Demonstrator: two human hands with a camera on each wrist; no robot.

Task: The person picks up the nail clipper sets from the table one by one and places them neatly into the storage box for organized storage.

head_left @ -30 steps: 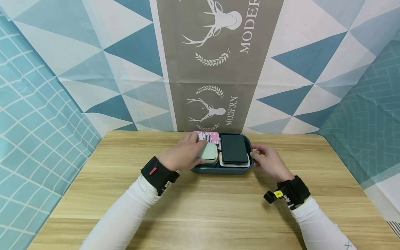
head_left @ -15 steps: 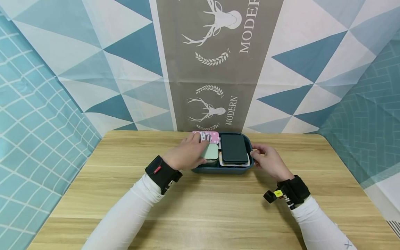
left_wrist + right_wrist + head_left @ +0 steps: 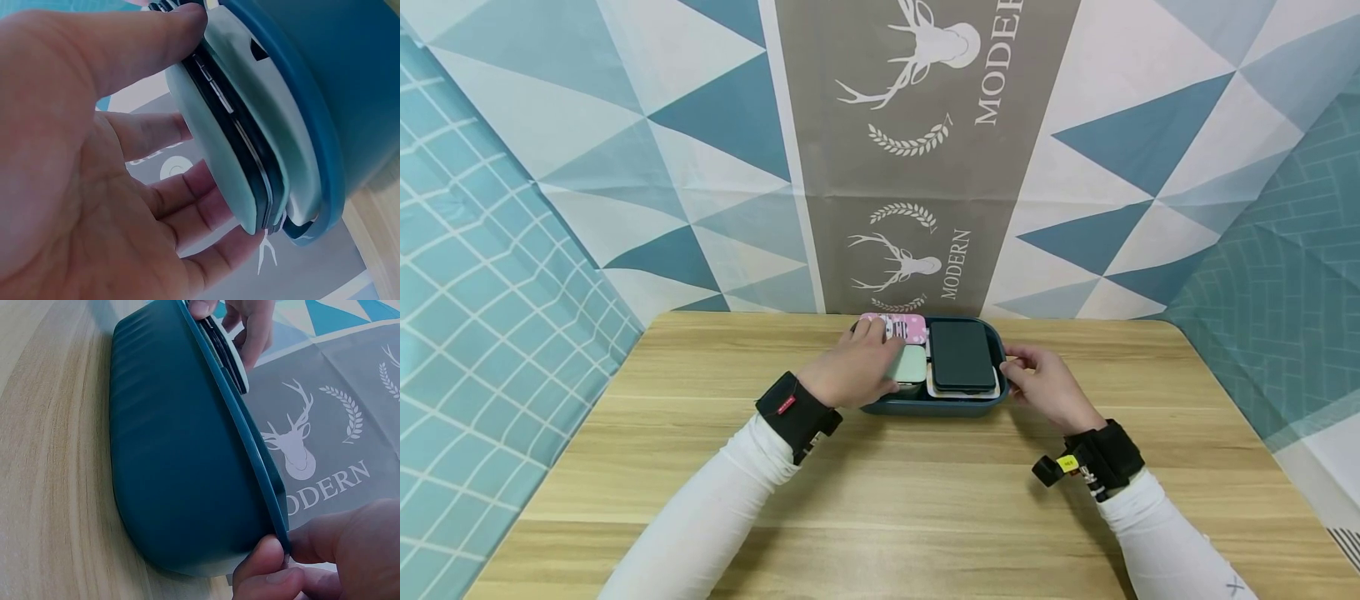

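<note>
A mint-green flat case (image 3: 910, 364) with dark sides and a metal hinge sits at the left end of a dark blue basket (image 3: 932, 409). My left hand (image 3: 856, 367) grips it, thumb on the near side and fingers on the far side. In the left wrist view, the case (image 3: 215, 153) stands at the basket's rim (image 3: 312, 119), in front of another pale green and white item (image 3: 250, 87). My right hand (image 3: 1047, 385) pinches the basket's right rim; the right wrist view has thumb and fingers (image 3: 265, 553) on that edge.
Inside the basket, a pink patterned case (image 3: 906, 328) lies behind the mint one. A black rectangular item (image 3: 961, 354) rests on a white-edged one (image 3: 934, 388) at the right. The basket stands on a wooden table (image 3: 925, 500) near the patterned backdrop (image 3: 910, 167).
My left hand has shifted slightly to the right, and the mint-green case has moved right with it. The right hand stays on the basket's rim.
</note>
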